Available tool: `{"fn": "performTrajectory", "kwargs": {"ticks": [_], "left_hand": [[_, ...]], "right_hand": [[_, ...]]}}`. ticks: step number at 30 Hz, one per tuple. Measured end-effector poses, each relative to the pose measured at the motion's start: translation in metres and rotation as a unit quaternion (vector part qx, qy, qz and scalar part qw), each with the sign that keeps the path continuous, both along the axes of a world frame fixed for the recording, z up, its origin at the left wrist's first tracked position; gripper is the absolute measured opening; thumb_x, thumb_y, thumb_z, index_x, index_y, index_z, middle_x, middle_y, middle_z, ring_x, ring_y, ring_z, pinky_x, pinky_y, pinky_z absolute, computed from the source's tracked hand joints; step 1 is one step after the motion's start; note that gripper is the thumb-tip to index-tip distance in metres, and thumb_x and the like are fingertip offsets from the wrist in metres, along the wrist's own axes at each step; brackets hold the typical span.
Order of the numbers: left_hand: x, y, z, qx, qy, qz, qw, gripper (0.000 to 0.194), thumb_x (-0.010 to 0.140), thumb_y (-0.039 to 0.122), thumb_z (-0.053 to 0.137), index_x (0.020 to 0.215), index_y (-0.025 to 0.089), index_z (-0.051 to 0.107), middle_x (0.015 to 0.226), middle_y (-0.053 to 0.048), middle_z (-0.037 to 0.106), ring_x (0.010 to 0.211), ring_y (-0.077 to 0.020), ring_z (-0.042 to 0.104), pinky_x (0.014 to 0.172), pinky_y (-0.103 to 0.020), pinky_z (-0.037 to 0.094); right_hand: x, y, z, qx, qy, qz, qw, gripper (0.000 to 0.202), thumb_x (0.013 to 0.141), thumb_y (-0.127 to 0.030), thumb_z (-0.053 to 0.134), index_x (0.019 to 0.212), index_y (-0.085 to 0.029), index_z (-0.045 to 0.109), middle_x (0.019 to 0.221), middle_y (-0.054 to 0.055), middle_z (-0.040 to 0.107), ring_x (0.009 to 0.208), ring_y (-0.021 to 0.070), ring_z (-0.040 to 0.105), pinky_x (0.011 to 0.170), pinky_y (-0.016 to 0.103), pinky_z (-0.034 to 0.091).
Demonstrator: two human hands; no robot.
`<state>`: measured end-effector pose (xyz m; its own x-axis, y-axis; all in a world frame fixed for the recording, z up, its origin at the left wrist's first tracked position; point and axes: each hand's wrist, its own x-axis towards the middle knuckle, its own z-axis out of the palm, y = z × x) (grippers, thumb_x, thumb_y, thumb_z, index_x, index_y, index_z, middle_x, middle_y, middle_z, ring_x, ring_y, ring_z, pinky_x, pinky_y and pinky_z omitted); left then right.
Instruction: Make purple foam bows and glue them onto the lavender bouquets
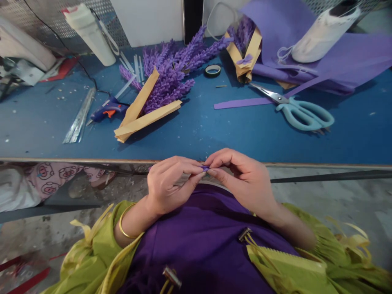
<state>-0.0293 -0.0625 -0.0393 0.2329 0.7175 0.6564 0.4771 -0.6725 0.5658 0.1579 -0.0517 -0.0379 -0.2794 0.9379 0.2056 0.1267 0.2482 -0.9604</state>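
Just off the table's front edge, my left hand (174,183) and my right hand (241,177) meet fingertip to fingertip. Between them they pinch a tiny purple piece (205,168), mostly covered by the fingers; its exact kind is too small to make out. Beyond my hands lie purple artificial lavender stems (168,81), with folded tan paper strips (148,118) against them. To the right, scissors (301,112) with light blue handles rest partly open across a purple strip (241,103).
A blue glue gun (107,110) lies left, near clear glue sticks (138,67) and a silvery bundle of strips (80,116). At the back stand a white tumbler (92,36) and a white thread cone (324,34) on purple sheet material (281,24). A tape roll (212,70) sits mid-table.
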Motion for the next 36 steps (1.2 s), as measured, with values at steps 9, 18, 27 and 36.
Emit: {"fn": "performTrajectory", "kwargs": {"ticks": [9,18,27,36], "left_hand": [[0.001,-0.001,0.003,0.036,0.026,0.007,0.999,0.011,0.079,0.006,0.074,0.082,0.015,0.069,0.080,-0.005,0.078,0.074,-0.0136,0.075,0.072,-0.021,0.059],[0.004,-0.003,-0.001,0.010,-0.014,0.025,1.000,0.013,0.078,0.009,0.075,0.083,0.019,0.068,0.081,-0.002,0.079,0.073,-0.0149,0.076,0.070,-0.024,0.061],[0.007,-0.004,-0.002,-0.020,-0.058,0.027,0.998,0.013,0.077,0.009,0.076,0.080,0.019,0.068,0.082,-0.002,0.079,0.072,-0.0144,0.075,0.070,-0.022,0.061],[0.000,0.002,0.009,0.084,0.049,-0.020,0.995,0.013,0.082,0.008,0.071,0.085,0.019,0.066,0.084,-0.003,0.080,0.074,-0.0148,0.076,0.072,-0.023,0.062]], "right_hand": [[0.000,-0.002,-0.003,0.002,0.016,0.007,1.000,0.006,0.090,-0.022,0.069,0.084,-0.023,0.065,0.093,0.002,0.072,0.090,0.0164,0.068,0.082,0.031,0.055],[-0.001,-0.004,-0.007,0.054,0.033,-0.015,0.998,0.009,0.089,-0.019,0.068,0.084,-0.024,0.064,0.091,0.001,0.070,0.085,0.0159,0.066,0.079,0.033,0.055],[-0.002,-0.004,-0.008,0.026,0.043,-0.019,0.999,0.005,0.089,-0.022,0.069,0.089,-0.025,0.065,0.094,0.002,0.071,0.091,0.0168,0.067,0.083,0.033,0.055],[-0.002,-0.002,0.000,0.006,0.012,-0.017,1.000,0.005,0.087,-0.021,0.069,0.092,-0.022,0.068,0.086,0.001,0.070,0.080,0.0149,0.065,0.076,0.030,0.054]]}}
